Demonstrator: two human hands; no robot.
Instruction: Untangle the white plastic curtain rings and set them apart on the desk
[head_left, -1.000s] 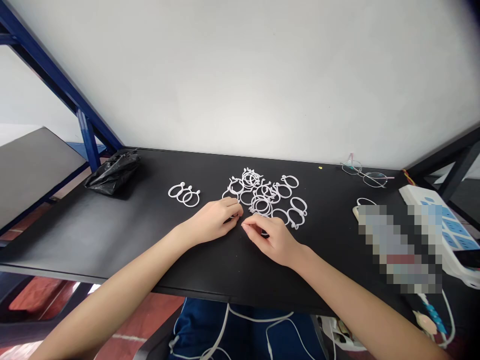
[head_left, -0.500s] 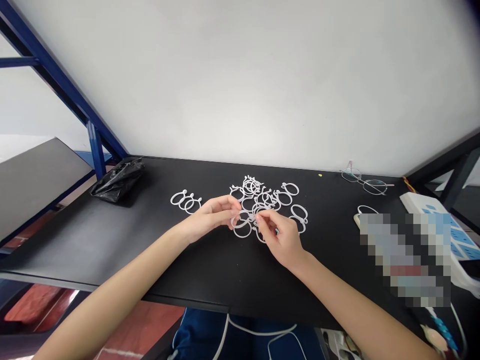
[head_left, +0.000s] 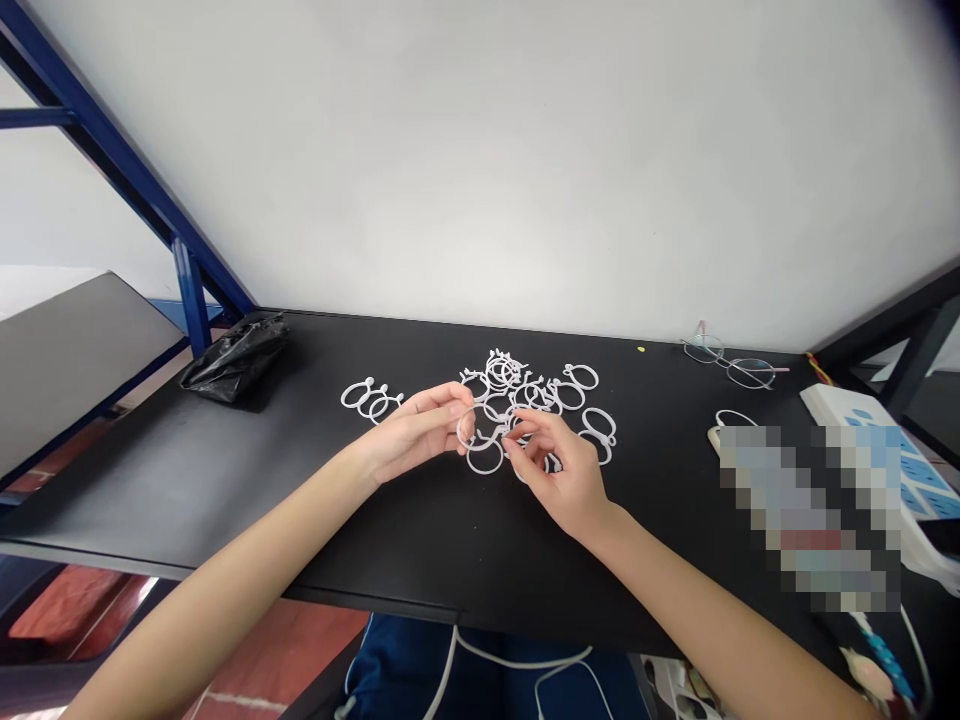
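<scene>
My left hand (head_left: 427, 430) pinches a white plastic curtain ring (head_left: 459, 434) between thumb and fingers, a little above the table. Close beside it, my right hand (head_left: 559, 460) has its thumb and fingertips curled together at the ring's right side, by its small clasp. The fingertips partly hide that spot. Beneath and behind both hands lies a loose pile of similar white rings (head_left: 504, 372), some overlapping. Several more rings (head_left: 598, 424) lie right of the pile. Left of my left hand, a small group of rings (head_left: 356, 396) rests on the table.
The black table (head_left: 247, 490) meets a white wall. A crumpled black plastic bag (head_left: 236, 360) lies at the back left. Eyeglasses (head_left: 750, 373) sit at the back right. A white power strip (head_left: 847, 405) and a blurred-out phone-shaped object (head_left: 810, 520) are at the right.
The held ring has turned and opened out more to view between my hands. My left hand has shifted slightly up, and my right fingertips have moved slightly left.
</scene>
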